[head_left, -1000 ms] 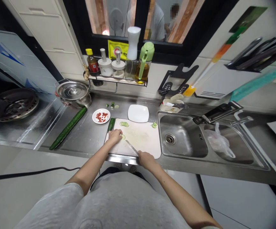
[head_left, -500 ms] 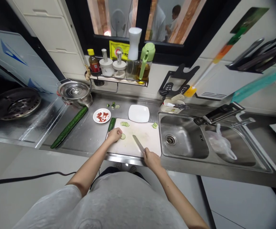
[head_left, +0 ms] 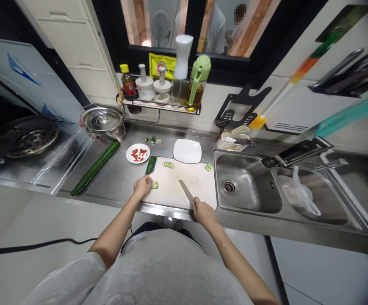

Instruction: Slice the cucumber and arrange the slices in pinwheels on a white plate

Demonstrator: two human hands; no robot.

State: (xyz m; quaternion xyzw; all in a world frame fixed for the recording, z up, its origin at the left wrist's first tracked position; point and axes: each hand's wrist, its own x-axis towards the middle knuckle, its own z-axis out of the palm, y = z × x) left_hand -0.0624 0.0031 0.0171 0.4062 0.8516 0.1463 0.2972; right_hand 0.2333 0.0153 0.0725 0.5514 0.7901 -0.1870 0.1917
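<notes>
My right hand [head_left: 204, 212] grips the handle of a knife [head_left: 186, 192], whose blade points up and left over the white cutting board [head_left: 167, 197]. At the board's left edge my left hand [head_left: 143, 186] has its fingers curled together against a few thin cucumber slices [head_left: 155, 185]; the fingertips are partly hidden. Just above that hand lies a cut piece of cucumber [head_left: 150, 165]. A row of overlapping cucumber slices [head_left: 168, 165] rests near the board's top edge, and a small pile of slices [head_left: 208, 167] sits in its top right corner.
A white plate [head_left: 187, 151] stands behind the board, beside a small plate of red pieces [head_left: 138, 153]. Cucumber ends [head_left: 153, 139] lie behind. Left are a whole cucumber [head_left: 95, 168] and a lidded pot [head_left: 103, 123]; right is a sink [head_left: 250, 182]. Above hangs a condiment rack [head_left: 161, 106].
My left hand has moved left across the board, and the cucumber slices by its fingertips have shifted left with it. The knife in my right hand has hardly moved.
</notes>
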